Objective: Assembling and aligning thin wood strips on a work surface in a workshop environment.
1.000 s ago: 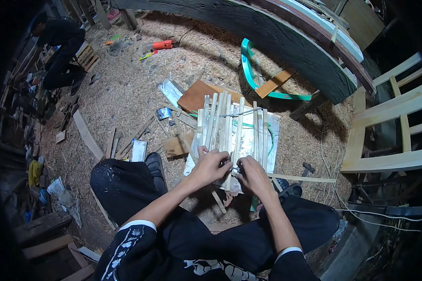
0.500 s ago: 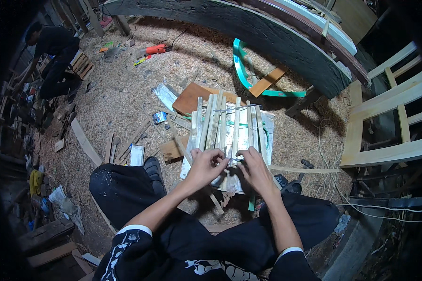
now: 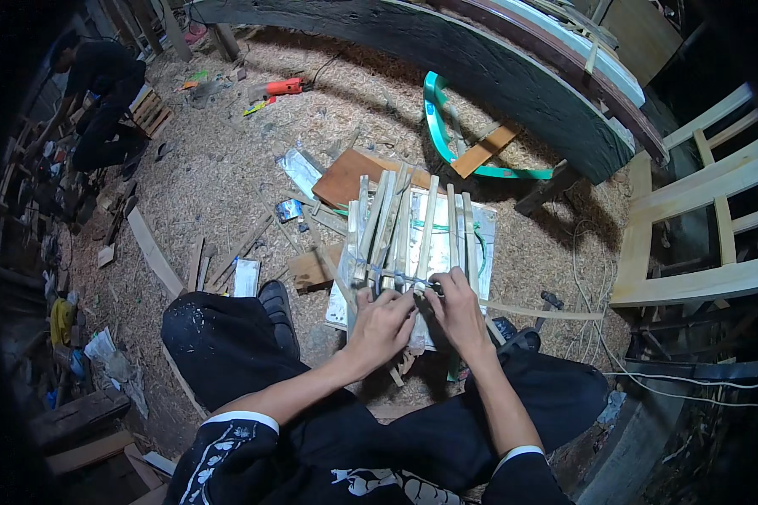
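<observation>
Several narrow pale wooden sticks (image 3: 427, 227) lie side by side, pointing away from me, on a white-topped board (image 3: 485, 220). A thin greyish cord (image 3: 393, 274) runs crosswise over them near their closer ends. My left hand (image 3: 381, 326) is closed over the near stick ends just below the cord, its fingers curled down. Beside it on the right, my right hand (image 3: 458, 313) pinches at the cord's right part, with thumb and forefinger together. The fingertips partly hide the cord's end. Green string (image 3: 481, 244) shows under and beside the sticks.
Wood shavings cover the floor. Brown boards (image 3: 345, 178), a blue can (image 3: 289, 210) and wood offcuts lie left of and behind the sticks. A red power tool (image 3: 283, 87) lies farther off. A heavy dark beam (image 3: 446, 71) spans the back; wooden frames (image 3: 699, 278) stand right. Another person (image 3: 105, 93) crouches far left.
My left hand has moved slightly down and left, from a raised pinch to lying over the stick ends. The cord across the sticks now shows more plainly. My right hand stays nearly in place.
</observation>
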Available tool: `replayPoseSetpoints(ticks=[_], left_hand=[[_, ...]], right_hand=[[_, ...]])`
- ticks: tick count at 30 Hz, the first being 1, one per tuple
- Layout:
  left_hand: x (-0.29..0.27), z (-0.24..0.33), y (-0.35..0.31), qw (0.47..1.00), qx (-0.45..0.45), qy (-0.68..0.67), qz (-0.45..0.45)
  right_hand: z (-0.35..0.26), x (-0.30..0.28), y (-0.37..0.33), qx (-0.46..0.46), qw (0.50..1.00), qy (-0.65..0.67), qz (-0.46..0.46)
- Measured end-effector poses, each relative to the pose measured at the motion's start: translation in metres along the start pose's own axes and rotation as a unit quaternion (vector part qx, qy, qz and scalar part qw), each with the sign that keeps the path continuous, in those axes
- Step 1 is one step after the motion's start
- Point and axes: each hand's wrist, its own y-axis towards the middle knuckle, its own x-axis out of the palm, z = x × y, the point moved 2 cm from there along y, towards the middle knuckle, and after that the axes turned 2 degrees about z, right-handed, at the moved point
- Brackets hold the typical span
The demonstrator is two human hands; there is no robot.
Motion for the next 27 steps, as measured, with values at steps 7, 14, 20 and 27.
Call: replayPoseSetpoints(ticks=[7,14,20,27], left_hand=[[0.015,-0.005,-0.006,0.957,-0.204,-0.206,-0.023],[0.035,-0.017,-0.015,0.874,-0.283,-0.395,0.015],[0.033,-0.020,-0.015,0.812,-0.377,-0.445,-0.029],[0.037,-0.020,-0.021,0.749,-0.397,-0.530,0.025]], right_hand=[[0.005,0.004,0.000,0.047,0.997,0.015,-0.052],[0.014,0.011,-0.003,0.039,0.997,0.028,-0.068],[0.015,0.011,-0.004,0.046,0.996,0.026,-0.077],[0.013,0.008,-0.002,0.045,0.995,0.073,-0.055]])
